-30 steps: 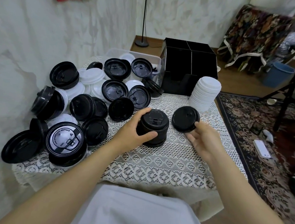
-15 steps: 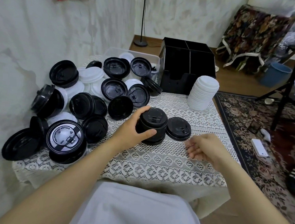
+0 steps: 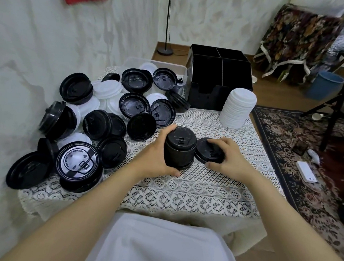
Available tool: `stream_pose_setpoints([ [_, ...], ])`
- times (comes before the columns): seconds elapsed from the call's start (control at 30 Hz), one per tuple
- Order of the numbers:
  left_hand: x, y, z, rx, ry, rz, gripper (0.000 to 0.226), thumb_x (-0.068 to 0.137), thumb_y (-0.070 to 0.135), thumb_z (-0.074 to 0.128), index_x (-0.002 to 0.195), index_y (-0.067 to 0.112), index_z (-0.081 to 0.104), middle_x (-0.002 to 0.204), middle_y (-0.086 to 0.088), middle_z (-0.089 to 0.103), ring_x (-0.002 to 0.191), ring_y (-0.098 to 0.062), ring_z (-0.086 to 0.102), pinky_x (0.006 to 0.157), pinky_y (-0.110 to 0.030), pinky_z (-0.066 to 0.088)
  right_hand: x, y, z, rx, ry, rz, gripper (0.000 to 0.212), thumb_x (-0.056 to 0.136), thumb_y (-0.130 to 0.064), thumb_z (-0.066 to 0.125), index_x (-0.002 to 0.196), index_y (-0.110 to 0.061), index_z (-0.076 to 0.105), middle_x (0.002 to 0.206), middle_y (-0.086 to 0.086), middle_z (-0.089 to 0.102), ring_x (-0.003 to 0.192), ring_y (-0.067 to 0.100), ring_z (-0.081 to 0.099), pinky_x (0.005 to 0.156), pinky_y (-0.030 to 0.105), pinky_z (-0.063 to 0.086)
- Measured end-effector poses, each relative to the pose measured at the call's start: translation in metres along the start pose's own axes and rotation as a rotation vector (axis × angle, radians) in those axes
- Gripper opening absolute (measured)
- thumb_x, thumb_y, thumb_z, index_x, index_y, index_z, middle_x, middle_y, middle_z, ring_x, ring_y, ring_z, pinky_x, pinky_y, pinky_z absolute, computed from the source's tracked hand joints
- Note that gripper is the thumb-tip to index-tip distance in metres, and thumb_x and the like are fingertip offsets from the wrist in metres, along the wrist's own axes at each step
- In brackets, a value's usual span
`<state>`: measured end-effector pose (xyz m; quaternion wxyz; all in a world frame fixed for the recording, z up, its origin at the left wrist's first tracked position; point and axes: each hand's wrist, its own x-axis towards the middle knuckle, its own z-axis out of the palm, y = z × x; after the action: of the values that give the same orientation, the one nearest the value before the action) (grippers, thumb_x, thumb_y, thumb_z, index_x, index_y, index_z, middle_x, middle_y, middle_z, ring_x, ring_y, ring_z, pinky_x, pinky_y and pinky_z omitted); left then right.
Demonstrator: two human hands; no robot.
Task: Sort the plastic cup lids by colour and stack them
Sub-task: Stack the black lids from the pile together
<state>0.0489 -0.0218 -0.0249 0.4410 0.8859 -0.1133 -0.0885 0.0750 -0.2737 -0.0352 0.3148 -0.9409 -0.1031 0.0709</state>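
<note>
Head cam: your L hand (image 3: 156, 158) wraps the black lid stack (image 3: 178, 149) from its 9 o'clock side, thumb along the near base and fingers curled round the far side, so it's gripping the stack. The stack stands upright on the lace tablecloth (image 3: 182, 189), approx mid-table. Touching it at 3 o'clock lies a single black lid (image 3: 204, 152), flat on the cloth, top up. Your R hand (image 3: 229, 161) covers that lid: fingers curled over the top, thumb at the near rim, gripping it.

At 1 o'clock from the black stack, well apart, a white lid stack (image 3: 237, 109) stands near the table's R edge. At 12 sits a black divided organiser (image 3: 218, 92), just beside the white stack. A clear plastic bin (image 3: 131, 63) at the organiser's 9 o'clock holds a few lids.

From 9 to 11 o'clock of the black stack spreads the unsorted pile (image 3: 98, 124): black & white lids mixed, some upside down, some on edge, several nested. At 8 o'clock, nearest you, is a black-and-white printed lid (image 3: 77, 159), lying on top of other black lids.
</note>
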Motion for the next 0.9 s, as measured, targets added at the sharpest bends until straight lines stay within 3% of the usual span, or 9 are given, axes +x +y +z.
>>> stream_pose_setpoints([
  [0.1,0.000,-0.001,0.000,-0.005,0.019,-0.001,0.117,0.060,0.024,0.091,0.136,0.057,0.008,0.136,0.011,0.047,0.123,-0.015,0.049,0.106,-0.034,0.036,-0.008,0.003,0.003,-0.007,0.023,-0.003,0.075,0.076,-0.038,0.081,0.140,-0.030,0.043,0.131,-0.001,0.033,0.126,0.020,0.032,0.110,0.034,0.029],
  [0.2,0.000,-0.002,0.001,-0.028,0.041,0.017,0.112,0.059,0.025,0.089,0.133,0.059,0.013,0.132,0.015,0.049,0.120,-0.015,0.052,0.105,-0.039,0.041,-0.013,0.007,0.004,0.003,0.020,-0.006,0.076,0.078,-0.035,0.079,0.144,-0.028,0.040,0.148,0.001,0.033,0.137,0.023,0.028,0.116,0.044,0.025],
  [0.33,-0.001,-0.002,0.001,-0.085,0.063,0.041,0.108,0.057,0.021,0.090,0.130,0.058,0.019,0.124,0.025,0.049,0.119,-0.011,0.052,0.106,-0.040,0.041,-0.016,0.005,0.007,0.052,0.070,-0.012,0.073,0.074,-0.042,0.077,0.139,-0.028,0.046,0.136,-0.005,0.047,0.126,0.020,0.043,0.110,0.045,0.036],
  [0.53,-0.007,-0.006,-0.003,-0.179,0.173,0.102,0.106,0.061,0.008,0.089,0.136,0.042,0.022,0.122,0.032,0.036,0.119,-0.004,0.045,0.100,-0.015,0.033,-0.022,-0.002,0.009,0.120,0.114,-0.004,0.073,0.073,-0.026,0.084,0.137,-0.019,0.049,0.125,-0.006,0.046,0.118,0.016,0.049,0.104,0.029,0.040],
  [0.6,-0.009,-0.006,-0.006,-0.222,0.215,0.107,0.105,0.062,0.006,0.089,0.134,0.044,0.022,0.123,0.032,0.036,0.115,0.005,0.045,0.094,-0.004,0.032,-0.025,-0.008,0.011,0.147,0.111,-0.003,0.076,0.071,-0.026,0.086,0.137,-0.019,0.048,0.124,-0.005,0.046,0.116,0.015,0.050,0.107,0.032,0.040],
  [0.73,-0.011,0.000,-0.013,-0.271,0.271,0.135,0.104,0.062,0.001,0.088,0.134,0.041,0.024,0.124,0.028,0.038,0.109,0.026,0.040,0.088,0.004,0.032,-0.031,-0.030,0.030,0.146,0.095,-0.044,0.090,0.067,-0.034,0.087,0.142,-0.022,0.040,0.129,-0.003,0.045,0.122,0.015,0.045,0.110,0.039,0.037],
  [0.9,-0.013,0.002,-0.013,-0.274,0.262,0.156,0.103,0.063,-0.002,0.086,0.135,0.036,0.024,0.125,0.025,0.039,0.105,0.031,0.039,0.083,0.006,0.032,-0.030,-0.047,0.046,0.062,0.128,-0.025,0.111,0.060,-0.048,0.089,0.149,-0.019,0.030,0.141,0.002,0.045,0.131,0.020,0.041,0.113,0.042,0.034],
])
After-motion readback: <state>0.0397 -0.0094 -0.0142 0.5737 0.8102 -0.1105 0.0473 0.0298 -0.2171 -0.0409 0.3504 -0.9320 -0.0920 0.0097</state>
